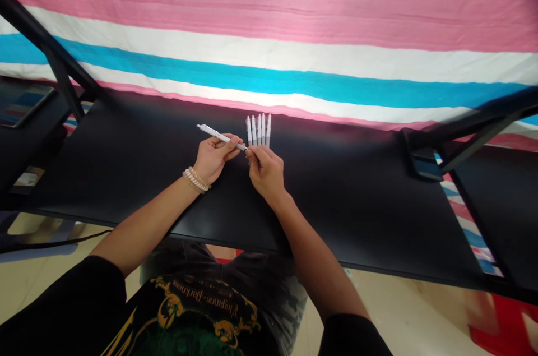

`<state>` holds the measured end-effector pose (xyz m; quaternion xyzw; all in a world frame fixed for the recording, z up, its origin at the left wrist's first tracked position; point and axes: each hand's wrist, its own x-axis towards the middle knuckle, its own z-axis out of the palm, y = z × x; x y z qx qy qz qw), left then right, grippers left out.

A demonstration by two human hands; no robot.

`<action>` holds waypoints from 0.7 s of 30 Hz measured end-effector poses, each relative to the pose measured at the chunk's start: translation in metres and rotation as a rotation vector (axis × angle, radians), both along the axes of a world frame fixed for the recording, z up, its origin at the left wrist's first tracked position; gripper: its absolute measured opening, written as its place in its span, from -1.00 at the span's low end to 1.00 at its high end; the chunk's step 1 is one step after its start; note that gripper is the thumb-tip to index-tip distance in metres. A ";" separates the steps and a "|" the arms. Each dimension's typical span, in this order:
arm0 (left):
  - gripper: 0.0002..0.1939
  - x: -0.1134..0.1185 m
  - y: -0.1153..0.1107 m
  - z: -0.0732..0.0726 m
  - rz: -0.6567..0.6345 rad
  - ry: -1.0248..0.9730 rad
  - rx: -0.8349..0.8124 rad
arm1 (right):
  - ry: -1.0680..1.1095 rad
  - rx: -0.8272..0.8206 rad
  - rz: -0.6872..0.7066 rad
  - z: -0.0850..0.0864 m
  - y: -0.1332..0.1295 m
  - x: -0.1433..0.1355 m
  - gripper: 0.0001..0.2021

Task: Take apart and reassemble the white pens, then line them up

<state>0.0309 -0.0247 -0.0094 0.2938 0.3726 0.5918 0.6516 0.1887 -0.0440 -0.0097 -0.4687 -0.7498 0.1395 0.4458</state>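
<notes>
A white pen (pixel 209 130) lies slantwise in my left hand (pixel 214 157), whose fingers and thumb close around its grip. Its clip end points up and to the left. At the tip end, the thumb and forefinger of my right hand (pixel 266 171) are pinched together; they touch the tip or something small there that I cannot make out. Just beyond my right hand, several white pens (pixel 258 127) with grey grips lie side by side on the black table (pixel 336 193). My right fingers partly hide their lower ends.
Striped pink, white and blue cloth (pixel 294 81) hangs along the table's far edge. Black metal frame bars stand at the left (pixel 63 75) and right (pixel 474 132). A small card-like item (pixel 29 179) rests at the far left.
</notes>
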 end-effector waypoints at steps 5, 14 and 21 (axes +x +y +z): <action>-0.67 0.000 0.000 0.000 -0.022 -0.003 -0.004 | 0.054 -0.107 0.013 0.002 0.000 -0.003 -0.72; -0.66 0.000 0.000 -0.003 -0.021 0.039 -0.014 | 0.345 -0.448 0.147 0.002 0.003 0.000 -0.64; -0.65 0.000 0.000 -0.003 -0.066 0.069 0.009 | 0.501 -0.565 0.123 0.004 0.000 -0.009 -0.59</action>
